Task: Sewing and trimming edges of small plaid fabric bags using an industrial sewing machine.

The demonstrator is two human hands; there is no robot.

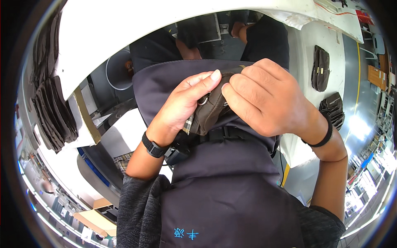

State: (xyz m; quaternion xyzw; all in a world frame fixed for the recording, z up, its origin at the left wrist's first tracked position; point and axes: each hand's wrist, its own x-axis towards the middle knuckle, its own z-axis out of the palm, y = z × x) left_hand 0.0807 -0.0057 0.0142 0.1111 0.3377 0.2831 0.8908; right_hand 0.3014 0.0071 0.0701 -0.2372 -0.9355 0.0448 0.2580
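Note:
Above my lap, both hands hold a small dark brown fabric piece (211, 110) with a seam, a metal ring (202, 101) on one side and a plaid lining showing at its lower left edge. My left hand (180, 99) is closed on its left side, thumb laid along the top edge. Curled into a fist, my right hand (264, 97) grips the upper right part of the piece. The right fingertips and what lies under them are hidden. A dark apron (223, 165) covers my front and lap behind the piece.
A white table (136, 18) curves round ahead of me. Stacked dark fabric pieces (53, 111) lie at the left. At the right are a dark fabric bundle (320, 68) and another dark stack (332, 109). A round bin (120, 70) stands low at the left.

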